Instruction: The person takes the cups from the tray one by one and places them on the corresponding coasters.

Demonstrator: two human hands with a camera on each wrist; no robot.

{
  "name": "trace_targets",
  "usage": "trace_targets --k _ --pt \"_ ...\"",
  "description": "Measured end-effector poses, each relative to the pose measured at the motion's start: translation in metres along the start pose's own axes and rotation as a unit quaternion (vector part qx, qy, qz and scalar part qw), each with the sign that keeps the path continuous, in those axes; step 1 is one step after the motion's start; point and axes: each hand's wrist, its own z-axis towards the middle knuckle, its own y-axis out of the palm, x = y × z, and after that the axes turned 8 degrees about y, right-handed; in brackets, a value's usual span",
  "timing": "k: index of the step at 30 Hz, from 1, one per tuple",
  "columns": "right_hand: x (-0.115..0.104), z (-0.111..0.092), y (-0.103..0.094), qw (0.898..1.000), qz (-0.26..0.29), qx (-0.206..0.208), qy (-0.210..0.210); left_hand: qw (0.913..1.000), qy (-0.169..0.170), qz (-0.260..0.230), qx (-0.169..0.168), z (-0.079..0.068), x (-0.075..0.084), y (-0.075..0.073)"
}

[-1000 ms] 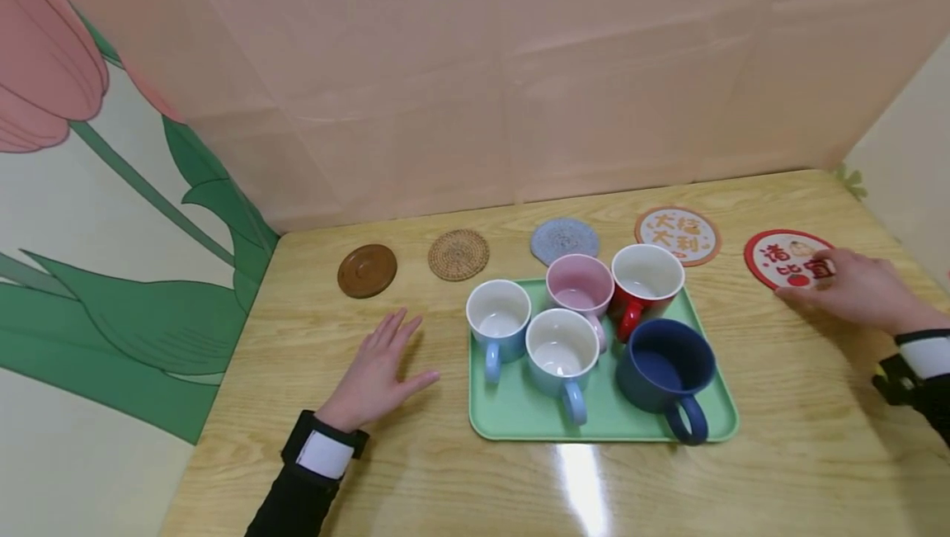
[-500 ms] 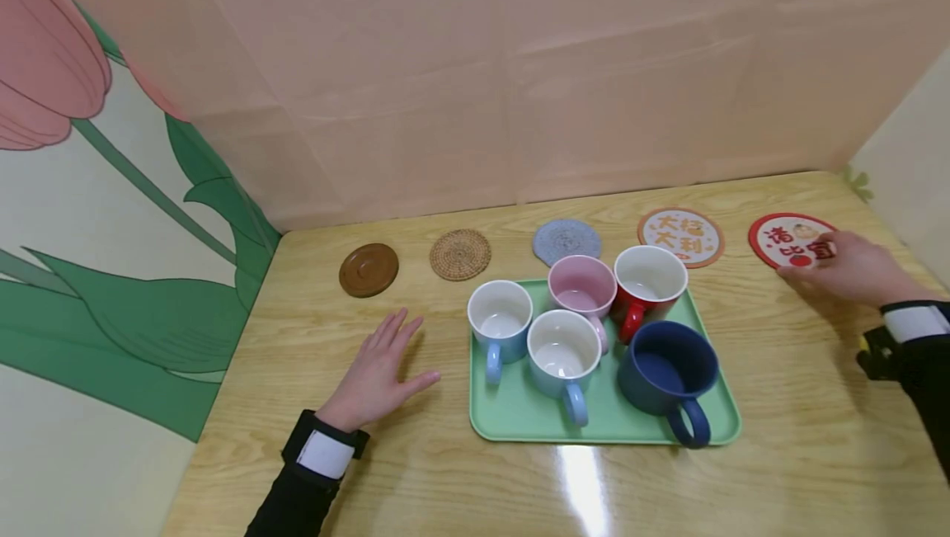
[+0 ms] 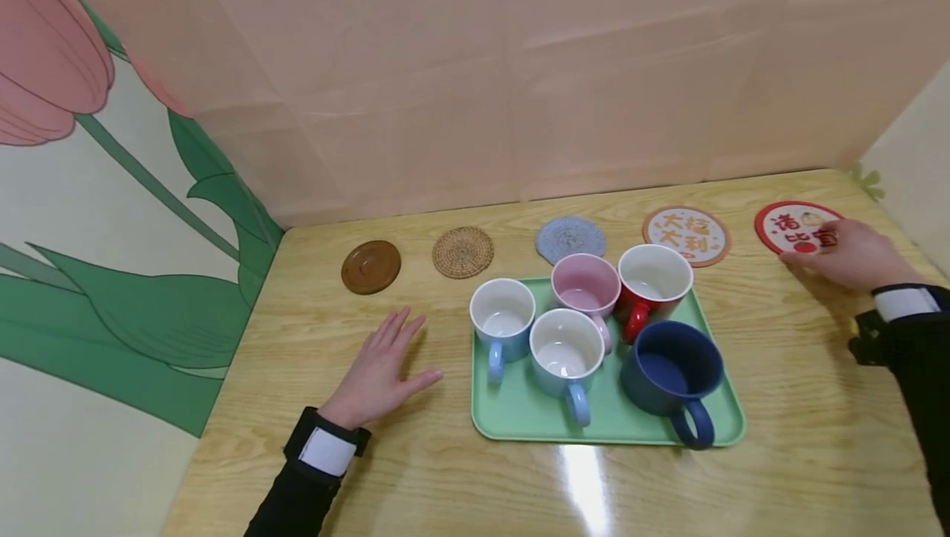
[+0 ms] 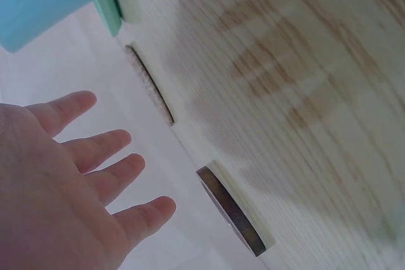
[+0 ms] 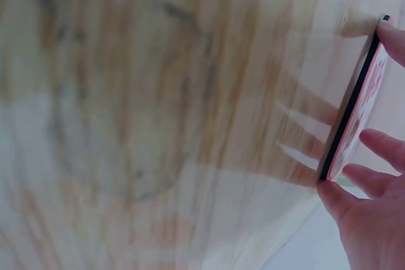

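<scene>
right hand (image 3: pixel 855 255): thumb and fingers part-spread, gripping the rim of the red coaster (image 3: pixel 791 228), which is beyond the tray (image 3: pixel 512 423) to its right. left hand (image 3: pixel 377 376): fingers spread, holding nothing, left of the tray. status: brown coaster (image 3: pixel 371 266) and woven coaster (image 3: pixel 463 252) lie beyond the tray to its left; grey coaster (image 3: pixel 570 238) and orange-rimmed coaster (image 3: pixel 686 235) lie behind it. these four appear done; the red coaster apparently awaits release. five mugs (image 3: pixel 566 351) stand on the tray, none on a coaster.
</scene>
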Motion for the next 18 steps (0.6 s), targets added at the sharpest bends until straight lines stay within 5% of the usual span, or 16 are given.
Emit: trace_targets --k 18 --pt "0.0017 0.0021 0.0067 1.0 -0.009 0.001 0.01 1.0 0.003 -0.004 0.001 -0.0004 0.0017 -0.0016"
